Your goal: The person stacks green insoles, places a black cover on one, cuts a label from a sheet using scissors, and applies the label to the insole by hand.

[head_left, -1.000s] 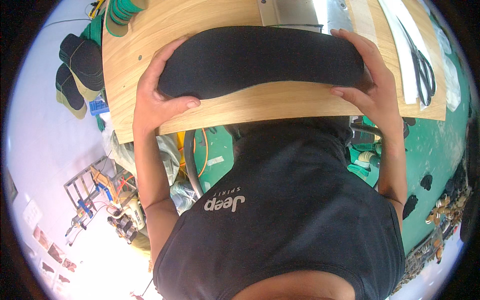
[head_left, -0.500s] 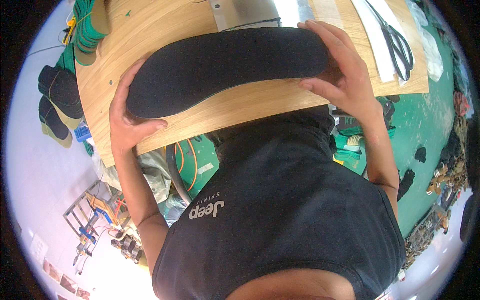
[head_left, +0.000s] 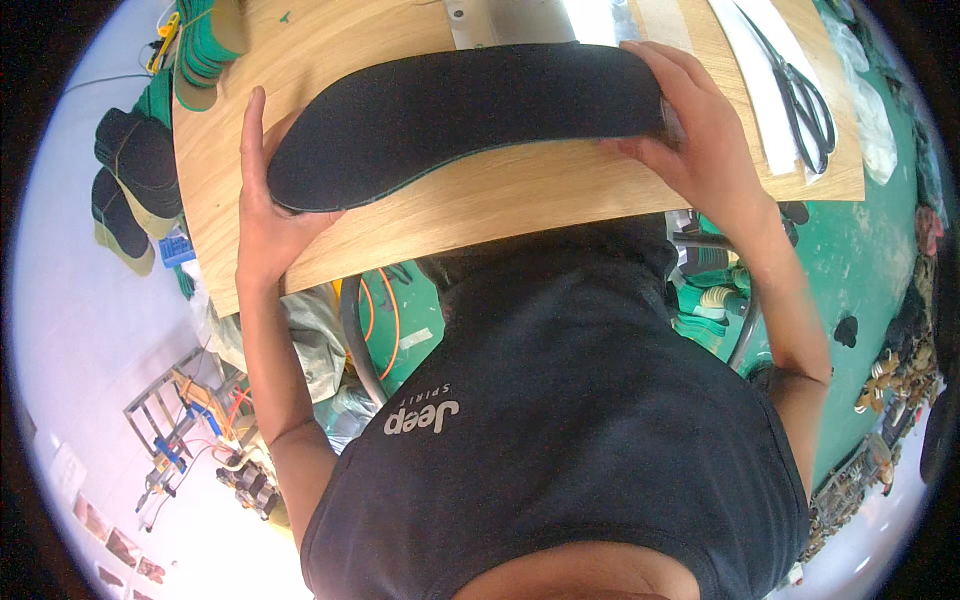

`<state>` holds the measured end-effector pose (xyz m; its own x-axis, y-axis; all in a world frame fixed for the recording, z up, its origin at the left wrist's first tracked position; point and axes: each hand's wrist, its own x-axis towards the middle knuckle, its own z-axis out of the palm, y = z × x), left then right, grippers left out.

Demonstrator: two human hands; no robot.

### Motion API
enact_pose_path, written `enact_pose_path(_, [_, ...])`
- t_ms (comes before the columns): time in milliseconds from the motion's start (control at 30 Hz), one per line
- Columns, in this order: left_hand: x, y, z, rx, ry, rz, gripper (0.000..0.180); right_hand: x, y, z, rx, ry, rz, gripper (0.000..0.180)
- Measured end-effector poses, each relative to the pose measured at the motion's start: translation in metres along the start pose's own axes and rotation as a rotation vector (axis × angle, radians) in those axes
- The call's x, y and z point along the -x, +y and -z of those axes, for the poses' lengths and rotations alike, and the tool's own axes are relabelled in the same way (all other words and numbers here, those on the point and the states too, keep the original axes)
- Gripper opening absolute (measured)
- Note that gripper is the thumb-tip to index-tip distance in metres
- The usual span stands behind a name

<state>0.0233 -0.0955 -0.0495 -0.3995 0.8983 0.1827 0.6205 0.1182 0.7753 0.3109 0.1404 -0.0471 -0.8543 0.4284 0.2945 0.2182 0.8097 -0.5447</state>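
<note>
A large black insole (head_left: 470, 115) lies flat on a pale wooden worktable (head_left: 520, 200), its long axis running left to right across the board, slightly bowed, with the narrower rounded end toward the person's left and the broader end toward the right. A thin green edge shows along its near side.

The left hand (head_left: 262, 215) cups the left tip: the palm sits under and against the rounded end, fingers stretched up along the far side, thumb below. It grasps that end loosely rather than clamping it. The right hand (head_left: 695, 135) covers the right end, fingers curled over the top edge and thumb pressed at the near side, so it grips that end of the insole.

Between the insole and the near edge of the table runs a bare strip of wood, wider toward the right. The left tip lies near the table's left edge. To the right, just beyond the right hand, black scissors (head_left: 800, 90) lie on a white paper strip (head_left: 770, 130), close to the table's right edge. At the far left corner sits a stack of green insoles (head_left: 205, 45), overhanging the edge. Off the table to the left rest dark bundled insoles (head_left: 130, 170). Below the near edge, the person's dark shirt (head_left: 570, 420) fills the view.
</note>
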Motion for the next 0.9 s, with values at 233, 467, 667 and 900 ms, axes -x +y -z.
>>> enact_pose_path(233, [-0.012, -0.004, 0.001, -0.003, 0.029, -0.023, 0.119, -0.023, 0.010, 0.004, -0.006, 0.002, 0.098, 0.055])
enact_pose_path(467, [-0.030, -0.010, 0.004, -0.163, 0.092, -0.107, 0.116, -0.051, 0.016, 0.003, -0.011, -0.002, 0.096, 0.057])
enact_pose_path(667, [-0.040, -0.009, 0.006, -0.054, 0.061, -0.021, 0.112, -0.064, 0.030, -0.007, -0.099, 0.067, 0.090, 0.052])
enact_pose_path(900, [-0.047, -0.019, 0.009, -0.173, 0.109, -0.102, 0.111, -0.068, 0.028, -0.007, -0.062, 0.068, 0.069, 0.047])
